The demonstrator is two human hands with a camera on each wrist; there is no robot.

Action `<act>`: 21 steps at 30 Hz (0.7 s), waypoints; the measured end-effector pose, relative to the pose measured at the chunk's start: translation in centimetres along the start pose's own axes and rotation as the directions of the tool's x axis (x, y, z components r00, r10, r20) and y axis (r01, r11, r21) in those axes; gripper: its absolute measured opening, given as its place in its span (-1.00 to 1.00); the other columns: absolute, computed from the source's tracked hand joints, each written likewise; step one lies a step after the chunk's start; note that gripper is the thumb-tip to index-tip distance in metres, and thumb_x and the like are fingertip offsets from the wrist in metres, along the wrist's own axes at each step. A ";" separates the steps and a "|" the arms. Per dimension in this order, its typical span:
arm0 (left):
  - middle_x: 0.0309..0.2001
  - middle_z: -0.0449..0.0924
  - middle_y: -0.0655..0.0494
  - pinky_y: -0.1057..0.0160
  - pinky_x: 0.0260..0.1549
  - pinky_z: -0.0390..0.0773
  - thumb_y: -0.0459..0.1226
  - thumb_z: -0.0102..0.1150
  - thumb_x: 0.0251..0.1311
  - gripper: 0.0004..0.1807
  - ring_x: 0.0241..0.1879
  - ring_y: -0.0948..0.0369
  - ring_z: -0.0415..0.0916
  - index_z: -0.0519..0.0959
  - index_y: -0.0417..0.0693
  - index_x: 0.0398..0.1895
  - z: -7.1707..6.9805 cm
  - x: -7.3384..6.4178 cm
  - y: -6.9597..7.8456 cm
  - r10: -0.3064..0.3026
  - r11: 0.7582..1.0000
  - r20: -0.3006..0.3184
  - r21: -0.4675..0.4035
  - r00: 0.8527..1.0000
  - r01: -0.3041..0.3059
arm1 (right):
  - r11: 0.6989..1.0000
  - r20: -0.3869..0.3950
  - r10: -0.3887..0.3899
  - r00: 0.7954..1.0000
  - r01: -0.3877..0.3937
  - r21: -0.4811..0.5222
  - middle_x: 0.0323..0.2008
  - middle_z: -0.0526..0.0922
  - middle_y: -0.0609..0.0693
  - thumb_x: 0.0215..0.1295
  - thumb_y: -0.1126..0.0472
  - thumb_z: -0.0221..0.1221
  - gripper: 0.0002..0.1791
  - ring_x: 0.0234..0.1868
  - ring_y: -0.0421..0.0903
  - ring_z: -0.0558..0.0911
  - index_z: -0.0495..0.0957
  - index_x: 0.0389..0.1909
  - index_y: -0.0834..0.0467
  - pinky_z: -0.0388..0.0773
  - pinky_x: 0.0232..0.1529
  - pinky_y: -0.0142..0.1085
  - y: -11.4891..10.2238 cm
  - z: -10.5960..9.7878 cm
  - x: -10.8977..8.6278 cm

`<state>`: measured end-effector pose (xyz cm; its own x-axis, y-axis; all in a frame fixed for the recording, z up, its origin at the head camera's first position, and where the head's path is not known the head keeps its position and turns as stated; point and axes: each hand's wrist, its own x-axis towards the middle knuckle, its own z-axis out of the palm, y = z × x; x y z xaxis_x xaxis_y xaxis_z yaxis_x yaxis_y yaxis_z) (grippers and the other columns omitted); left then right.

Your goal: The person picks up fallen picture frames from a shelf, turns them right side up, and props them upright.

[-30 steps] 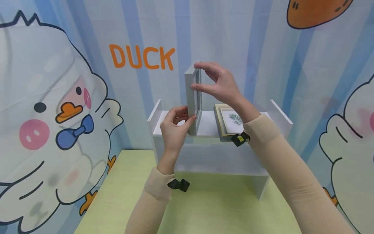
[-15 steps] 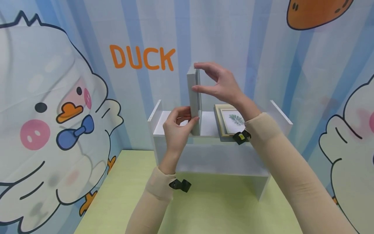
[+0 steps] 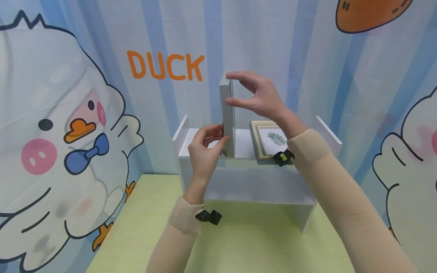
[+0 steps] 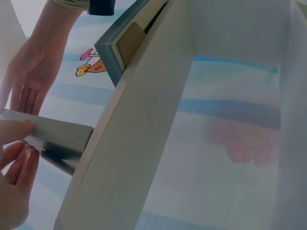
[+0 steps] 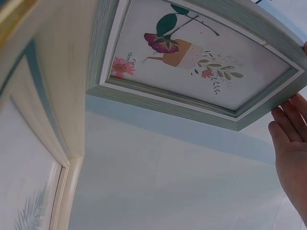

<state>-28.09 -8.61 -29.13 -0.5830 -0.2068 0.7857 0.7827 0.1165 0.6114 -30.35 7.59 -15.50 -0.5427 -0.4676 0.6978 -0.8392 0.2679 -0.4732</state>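
Observation:
A grey-green picture frame [image 3: 228, 113] stands upright, nearly edge-on in the head view, its lower end at the shelf's front edge. My left hand [image 3: 205, 149] pinches its lower part, thumb on the near side and fingers behind. At the top corner, my right hand [image 3: 264, 96] holds it between thumb and index finger. The right wrist view shows the front of the frame [image 5: 163, 108], with a rose and small flowers in its picture. In the left wrist view, my left fingers grip the edge of the frame [image 4: 62, 134], and my right hand [image 4: 38, 69] appears behind it.
A white shelf [image 3: 259, 185] with raised side panels stands on a pale yellow-green table [image 3: 259, 239]. On its right half lies a stack of frames, the top one a light wooden frame [image 3: 254, 138] with a leaf print. A duck-print curtain [image 3: 280, 45] hangs behind.
The frame has turned a little, so its picture side shows less in the head view, and its lower end has shifted slightly right. Both hands keep their hold.

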 end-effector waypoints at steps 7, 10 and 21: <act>-0.19 0.62 -0.10 0.18 -0.13 0.64 -0.38 0.41 -0.04 -0.64 -0.21 0.05 0.61 0.61 -0.25 -0.11 -1.5 -0.6 -1.1 -0.039 0.995 0.005 0.087 0.999 0.038 | 0.999 0.003 0.031 1.000 -0.031 0.025 0.22 0.46 0.18 0.07 0.37 0.34 -0.39 0.32 -0.04 0.38 0.43 0.19 0.34 0.25 0.37 -0.32 -0.2 0.0 0.1; -0.17 0.62 -0.05 0.17 -0.15 0.65 -0.36 0.41 -0.04 -0.63 -0.22 0.07 0.60 0.61 -0.23 -0.10 -1.9 -0.9 -1.1 -0.099 0.984 0.042 0.156 0.994 0.091 | 0.996 0.009 0.065 0.998 -0.065 0.057 0.23 0.45 0.17 0.07 0.37 0.34 -0.38 0.33 -0.06 0.36 0.42 0.20 0.34 0.24 0.37 -0.34 -0.2 -0.2 0.2; -0.22 0.67 -0.12 0.16 -0.22 0.67 -0.35 0.39 0.00 -0.73 -0.29 0.06 0.63 0.65 -0.22 -0.18 -2.1 -1.5 -1.4 -0.201 0.960 0.092 0.214 0.975 0.178 | 0.979 0.019 0.143 0.989 -0.145 0.146 0.26 0.43 0.15 0.07 0.36 0.34 -0.35 0.35 -0.12 0.35 0.39 0.24 0.30 0.22 0.37 -0.39 -0.1 -0.3 0.1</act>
<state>-27.88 -10.52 -31.35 -0.7462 -0.1355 0.6518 0.6013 0.2832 0.7472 -30.29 7.74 -15.22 -0.6567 -0.4406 0.6121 -0.7377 0.2070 -0.6426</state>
